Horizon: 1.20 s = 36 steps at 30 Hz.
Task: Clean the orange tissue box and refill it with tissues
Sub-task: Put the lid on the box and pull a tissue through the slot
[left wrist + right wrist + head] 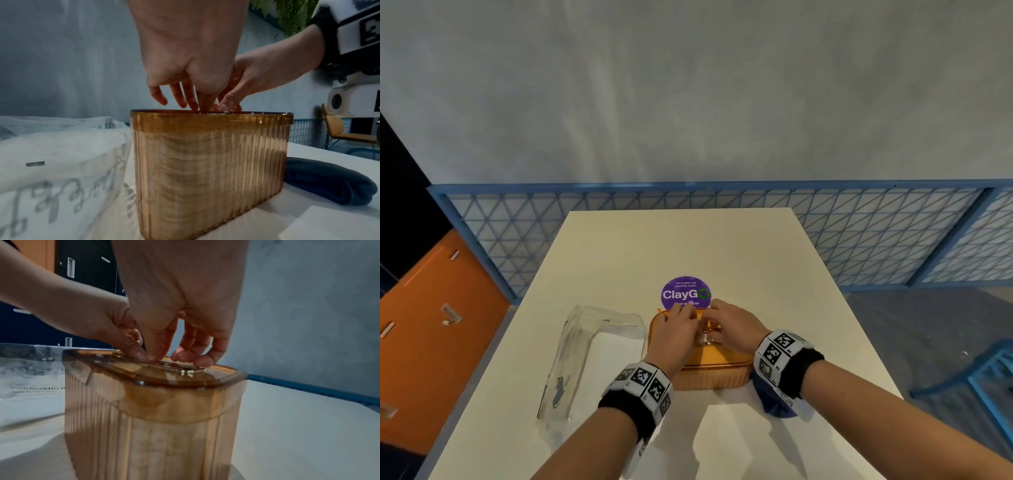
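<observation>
The orange tissue box (ribbed, lid on) stands on the white table. The left hand and right hand press curled fingertips at its lid slot; whether they pinch anything cannot be told.

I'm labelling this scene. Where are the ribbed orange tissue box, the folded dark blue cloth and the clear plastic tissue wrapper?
Ribbed orange tissue box (209, 170): left wrist view, on its ribbed side wall.
Folded dark blue cloth (327, 181): left wrist view, on its top fold.
Clear plastic tissue wrapper (585, 342): head view, on its upper face.
</observation>
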Tool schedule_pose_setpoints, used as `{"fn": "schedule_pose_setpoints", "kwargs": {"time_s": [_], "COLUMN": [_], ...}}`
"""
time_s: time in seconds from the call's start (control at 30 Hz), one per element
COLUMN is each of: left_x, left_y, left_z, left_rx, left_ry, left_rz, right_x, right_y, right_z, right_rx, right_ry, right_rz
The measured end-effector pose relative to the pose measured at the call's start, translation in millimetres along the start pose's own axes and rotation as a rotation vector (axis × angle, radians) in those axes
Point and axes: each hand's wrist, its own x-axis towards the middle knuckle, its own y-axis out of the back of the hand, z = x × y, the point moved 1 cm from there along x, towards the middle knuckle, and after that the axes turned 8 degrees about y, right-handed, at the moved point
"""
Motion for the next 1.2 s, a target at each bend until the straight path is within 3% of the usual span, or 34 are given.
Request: {"fn": "schedule_pose_setpoints", "kwargs": {"time_s": [0.23, 0.43, 0.77, 1.07, 1.2], "left_x": [-9.6, -10.5, -9.6, -16.7, -19.0], "left_y": [-2.0, 5.1, 6.9, 6.0, 9.1], "left_z": [-2.6, -10.0, -20.8, -21.3, -20.1], "left_rx": [0.055, -0.047, 0.033, 0.013, -0.136], "left_ry": [-0.084, -0.036, -0.054, -0.116, -0.053], "left_rz": [0.035, 0.111, 0.038, 0.011, 0.005], "right_x": [-2.1, -0.5, -6.0, -8.2, -3.2], "right_y": [7.2, 6.8, 4.3, 9.5, 7.2], "right_z": [5.3, 3.4, 0.5, -0.7, -2.0], "right_rx": [0.075, 0.088, -0.06, 0.126, 0.122], "right_ry": [0.0, -0.025, 0.035, -0.025, -0.028], "right_rz": [-0.021, -0.079, -0.051, -0.008, -0.056]}}
